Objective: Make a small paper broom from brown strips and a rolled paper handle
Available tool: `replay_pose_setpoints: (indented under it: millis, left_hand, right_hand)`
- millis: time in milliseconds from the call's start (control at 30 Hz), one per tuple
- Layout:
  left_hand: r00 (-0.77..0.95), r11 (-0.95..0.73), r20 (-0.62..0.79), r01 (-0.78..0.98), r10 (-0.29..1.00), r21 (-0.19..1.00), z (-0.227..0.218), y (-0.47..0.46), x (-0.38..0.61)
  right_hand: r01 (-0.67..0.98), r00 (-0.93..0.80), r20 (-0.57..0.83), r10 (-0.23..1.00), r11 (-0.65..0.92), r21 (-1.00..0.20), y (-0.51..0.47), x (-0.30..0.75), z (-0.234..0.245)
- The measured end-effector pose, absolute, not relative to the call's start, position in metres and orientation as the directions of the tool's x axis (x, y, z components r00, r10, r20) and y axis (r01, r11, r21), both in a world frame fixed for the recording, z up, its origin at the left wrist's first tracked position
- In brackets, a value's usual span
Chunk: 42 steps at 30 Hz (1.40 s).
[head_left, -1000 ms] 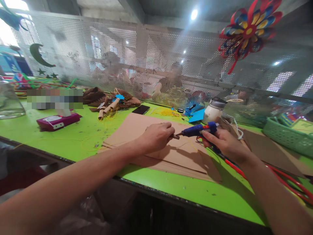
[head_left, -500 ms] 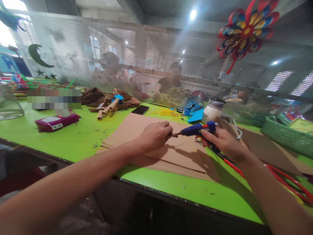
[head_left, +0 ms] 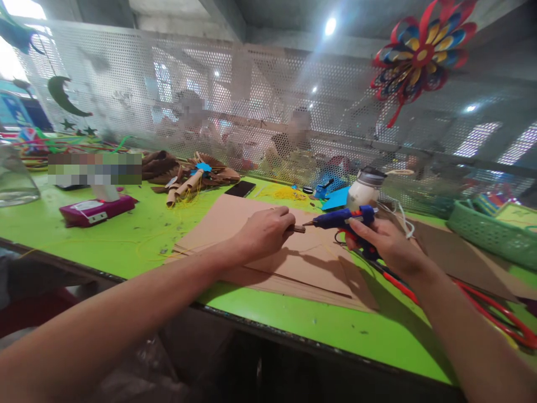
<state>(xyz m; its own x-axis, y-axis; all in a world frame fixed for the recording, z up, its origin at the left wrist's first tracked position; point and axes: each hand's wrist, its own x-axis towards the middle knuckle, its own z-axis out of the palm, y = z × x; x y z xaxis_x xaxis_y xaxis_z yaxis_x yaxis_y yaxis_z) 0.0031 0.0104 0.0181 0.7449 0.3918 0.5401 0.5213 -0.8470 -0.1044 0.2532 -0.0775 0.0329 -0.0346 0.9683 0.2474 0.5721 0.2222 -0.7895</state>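
Note:
My left hand (head_left: 271, 230) is closed around a small folded brown paper piece (head_left: 299, 229), whose end sticks out toward the right. In my right hand (head_left: 377, 238) is a blue hot glue gun (head_left: 342, 218), gripped by its handle. Its nozzle points left, just short of the paper piece's end. Both hands are above a stack of brown paper sheets (head_left: 226, 224) on the green table (head_left: 293, 319). My left fingers hide most of the paper piece.
A green basket (head_left: 490, 235) stands at the right, near red-handled scissors (head_left: 499, 319). Behind the glue gun are a white bottle (head_left: 364, 190) and blue paper (head_left: 338, 198). A phone (head_left: 240, 188), brown paper crafts (head_left: 188, 179) and a purple box (head_left: 98, 208) lie farther left.
The glue gun has drawn back slightly to the right and its nozzle has come off the paper piece. My left hand has hardly moved.

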Motion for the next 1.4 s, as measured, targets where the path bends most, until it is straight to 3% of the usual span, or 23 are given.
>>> replay_pose_setpoints:
  millis: [200, 433, 767, 1067, 1400]
  left_hand:
    - [0.738, -0.859, 0.558, 0.505, 0.38, -0.082, 0.0184, 0.0082, 0.0035]
    - [0.695, -0.883, 0.626, 0.468, 0.355, -0.018, 0.0237, 0.0067, 0.0025]
    - [0.64, -0.886, 0.687, 0.464, 0.344, 0.012, 0.0228, 0.0069, 0.0018]
    - [0.628, -0.885, 0.687, 0.462, 0.366, 0.049, 0.0236, 0.0074, 0.0021]
    - [0.644, -0.873, 0.677, 0.487, 0.356, -0.004, 0.0236, 0.0072, 0.0024]
  right_hand:
    - [0.574, -0.007, 0.208, 0.978, 0.174, -0.8, -0.0741, 0.2548, 0.0267]
    - [0.295, -0.034, 0.175, 0.984, 0.177, -0.939, -0.0749, 0.2545, 0.0251]
    - [0.152, -0.017, 0.174, 0.985, 0.174, -0.973, -0.0757, 0.2489, 0.0277]
    - [0.145, -0.037, 0.163, 0.986, 0.166, -0.975, -0.0776, 0.2477, 0.0281]
    - [0.079, -0.01, 0.205, 0.979, 0.205, -0.976, -0.0755, 0.2475, 0.0287]
